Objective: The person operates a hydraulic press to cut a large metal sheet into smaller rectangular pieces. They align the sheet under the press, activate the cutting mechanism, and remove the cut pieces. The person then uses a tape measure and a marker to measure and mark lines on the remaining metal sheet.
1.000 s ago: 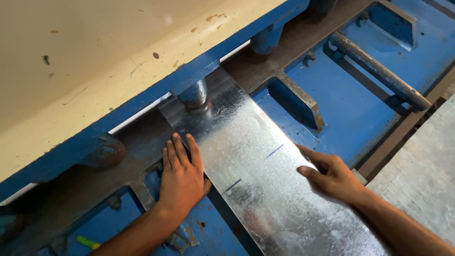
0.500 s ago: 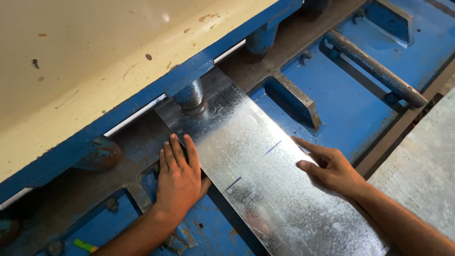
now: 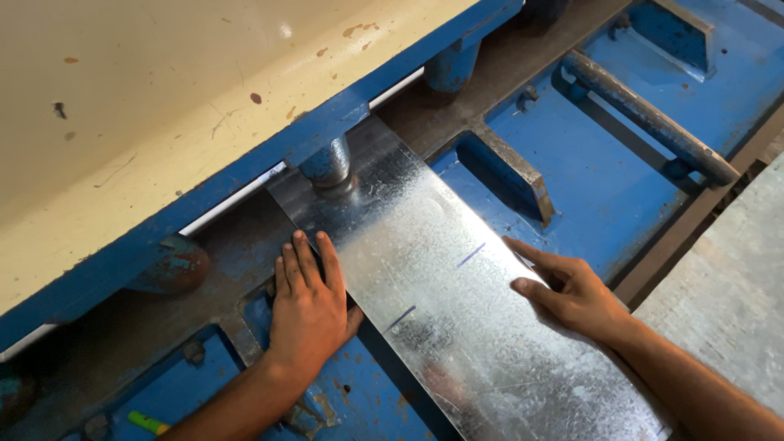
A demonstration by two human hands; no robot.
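A long shiny galvanized metal sheet [image 3: 445,286] lies on the blue machine bed, its far end under a round hold-down foot [image 3: 327,163] of the cream and blue shear machine [image 3: 163,106]. Two short blue pen marks show on the sheet. My left hand [image 3: 309,306] lies flat, fingers together, against the sheet's left edge. My right hand [image 3: 572,294] rests on the sheet's right edge, fingers curled over it.
The blue bed [image 3: 621,180] has raised rusty support ribs [image 3: 510,167] and a grey round bar [image 3: 649,114] at the right. Another hold-down foot [image 3: 171,265] sits left. A grey concrete surface [image 3: 727,302] lies at the far right. A small green and yellow object [image 3: 147,423] lies at the bottom left.
The sheet and both hands hold nearly the same pose; the view has shifted slightly, with the hands appearing a little higher in the picture.
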